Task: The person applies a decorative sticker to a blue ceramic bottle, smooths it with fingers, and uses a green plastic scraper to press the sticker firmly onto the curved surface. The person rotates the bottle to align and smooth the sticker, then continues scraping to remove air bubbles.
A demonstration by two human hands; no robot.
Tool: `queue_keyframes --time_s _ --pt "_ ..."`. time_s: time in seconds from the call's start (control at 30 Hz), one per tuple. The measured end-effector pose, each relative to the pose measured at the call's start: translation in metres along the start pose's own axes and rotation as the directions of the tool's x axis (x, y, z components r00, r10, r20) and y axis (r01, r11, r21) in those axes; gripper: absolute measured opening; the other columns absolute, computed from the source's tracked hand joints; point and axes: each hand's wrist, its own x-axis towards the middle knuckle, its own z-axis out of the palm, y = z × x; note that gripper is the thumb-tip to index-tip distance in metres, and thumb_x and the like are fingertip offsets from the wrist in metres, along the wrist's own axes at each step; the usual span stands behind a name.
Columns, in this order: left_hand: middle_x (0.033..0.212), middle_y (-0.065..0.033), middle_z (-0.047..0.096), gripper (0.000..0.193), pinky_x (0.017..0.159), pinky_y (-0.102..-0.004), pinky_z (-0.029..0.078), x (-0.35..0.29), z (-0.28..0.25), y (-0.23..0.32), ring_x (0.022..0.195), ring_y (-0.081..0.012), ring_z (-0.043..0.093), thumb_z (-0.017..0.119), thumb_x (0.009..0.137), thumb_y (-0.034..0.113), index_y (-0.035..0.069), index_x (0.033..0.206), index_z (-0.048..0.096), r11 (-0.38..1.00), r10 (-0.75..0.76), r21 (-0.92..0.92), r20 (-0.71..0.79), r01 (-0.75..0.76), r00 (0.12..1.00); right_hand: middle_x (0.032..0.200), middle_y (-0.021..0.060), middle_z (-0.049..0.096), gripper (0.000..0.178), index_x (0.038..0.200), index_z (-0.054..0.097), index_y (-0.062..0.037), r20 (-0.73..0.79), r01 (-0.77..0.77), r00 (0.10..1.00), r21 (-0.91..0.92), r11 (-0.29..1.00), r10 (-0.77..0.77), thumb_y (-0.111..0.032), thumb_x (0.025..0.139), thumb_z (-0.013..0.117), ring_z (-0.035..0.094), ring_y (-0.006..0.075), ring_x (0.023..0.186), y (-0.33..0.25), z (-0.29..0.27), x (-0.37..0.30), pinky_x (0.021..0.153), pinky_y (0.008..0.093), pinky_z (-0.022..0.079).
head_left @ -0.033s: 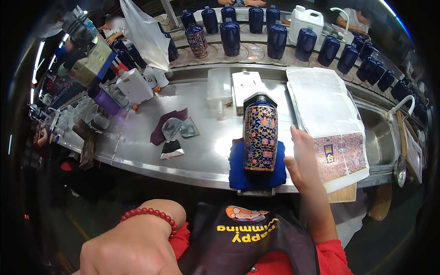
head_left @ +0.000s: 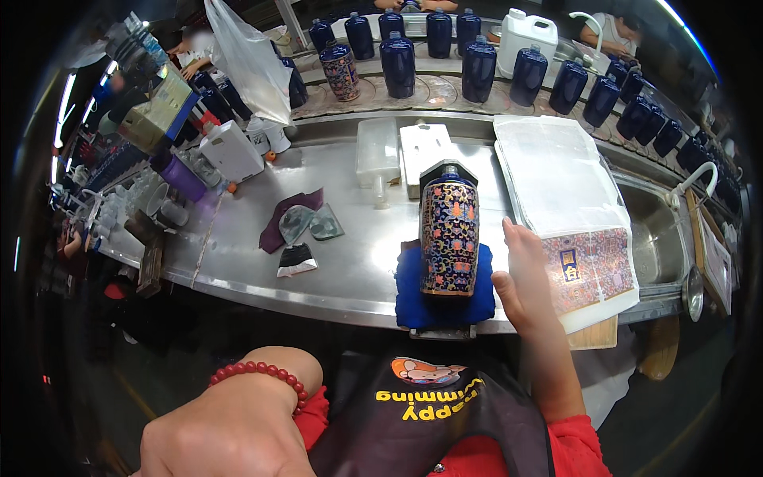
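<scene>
A dark blue bottle (head_left: 450,238) covered in a colourful flower pattern lies with its neck pointing away from me. Its lower end rests over a blue cloth pad (head_left: 408,294) at the table's front edge, and a dark holder (head_left: 433,171) sits by its neck. My right hand (head_left: 530,274) is just right of the bottle, open, fingers stretched out and apart from it. Low at the left is my left hand (head_left: 222,433), back upward, above a red bead bracelet; the lower edge of the view hides its fingers. Right of my right hand lies a stack of patterned decal sheets (head_left: 600,262) under whitish paper (head_left: 556,167).
Several blue bottles (head_left: 479,71) stand on a curved conveyor (head_left: 437,94) behind the steel table (head_left: 350,262). Cloth and sponge scraps (head_left: 296,222) lie left of the pad. A clear plastic box (head_left: 377,151) is farther back. At right is a sink (head_left: 652,238); people work in the background.
</scene>
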Motion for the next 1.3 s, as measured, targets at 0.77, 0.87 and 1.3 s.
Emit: queue_keyframes --time_s 0.77,0.87,1.3 --pt "0.153 -0.0303 0.039 0.101 0.12 -0.0603 0.017 -0.147 -0.064 -0.135 0.142 -0.0448 0.039 0.077 0.083 0.054 -0.002 0.155 0.035 -0.456 -0.156 0.617 -0.764 0.641 0.626 0.141 0.024 0.046 0.065 0.152 0.043 -0.0053 0.047 -0.089 0.995 0.12 0.989 0.084 -0.039 0.1 0.062 0.053 0.0407 0.123 0.026 0.02 0.037 0.105 0.0449 0.045" --pt "0.15 -0.0319 0.043 0.098 0.12 -0.0595 0.017 -0.144 -0.082 -0.121 0.14 -0.0461 0.042 0.063 0.089 0.067 -0.007 0.15 0.041 -0.311 -0.128 0.681 -0.722 0.663 0.68 0.135 0.0223 0.048 0.063 0.152 0.045 -0.0064 0.05 -0.068 0.997 0.136 0.988 0.062 -0.036 0.099 0.063 0.054 0.0389 0.119 0.027 0.022 0.048 0.102 0.0446 0.046" --pt "0.144 -0.0279 0.051 0.086 0.118 -0.0601 0.021 -0.142 -0.149 -0.113 0.135 -0.0455 0.046 0.063 0.092 0.061 -0.003 0.148 0.048 -0.345 -0.117 0.686 -0.708 0.64 0.696 0.13 0.0216 0.051 0.061 0.145 0.056 -0.0123 0.061 0.01 0.998 0.019 1.0 -0.011 -0.033 0.09 0.073 0.054 0.0404 0.116 0.033 0.024 0.071 0.099 0.0463 0.047"
